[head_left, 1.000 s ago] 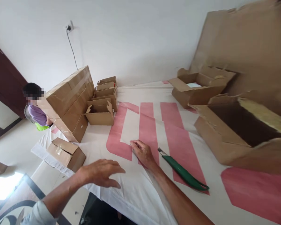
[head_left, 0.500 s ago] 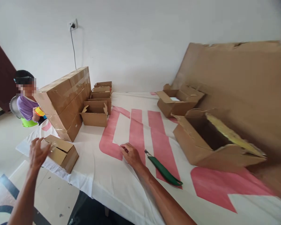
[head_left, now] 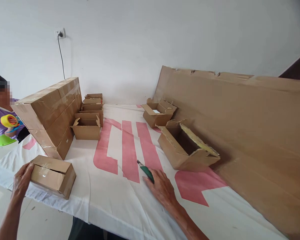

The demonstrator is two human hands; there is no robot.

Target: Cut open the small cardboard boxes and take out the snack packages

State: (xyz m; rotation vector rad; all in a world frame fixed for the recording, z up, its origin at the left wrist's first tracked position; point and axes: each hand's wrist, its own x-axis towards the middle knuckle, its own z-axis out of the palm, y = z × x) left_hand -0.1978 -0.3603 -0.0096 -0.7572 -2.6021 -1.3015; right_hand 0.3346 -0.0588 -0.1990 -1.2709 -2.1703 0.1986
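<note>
My left hand (head_left: pixel 22 180) grips the left end of a small cardboard box (head_left: pixel 46 178), thumb at its top edge. The box lies near the front edge of the table, its top flaps folded down with a dark gap between them and clear tape across the middle. My right hand (head_left: pixel 162 187) is closed over the green handle of a utility knife (head_left: pixel 147 171) on the cloth. The knife's tip points away and to the left, and the rear of its handle is hidden under the hand.
Taped cartons (head_left: pixel 56 110) are stacked at the left. Several open boxes (head_left: pixel 87 128) stand in a row beside them. Two more open boxes, one nearer (head_left: pixel 180 155) and one farther (head_left: pixel 155 118), sit before a large cardboard sheet (head_left: pixel 252 133). A person (head_left: pixel 2 113) at far left holds a yellow tape roll.
My left hand has come onto the box's end. My right hand has moved from the bare cloth onto the knife's handle. The view has swung to the right.
</note>
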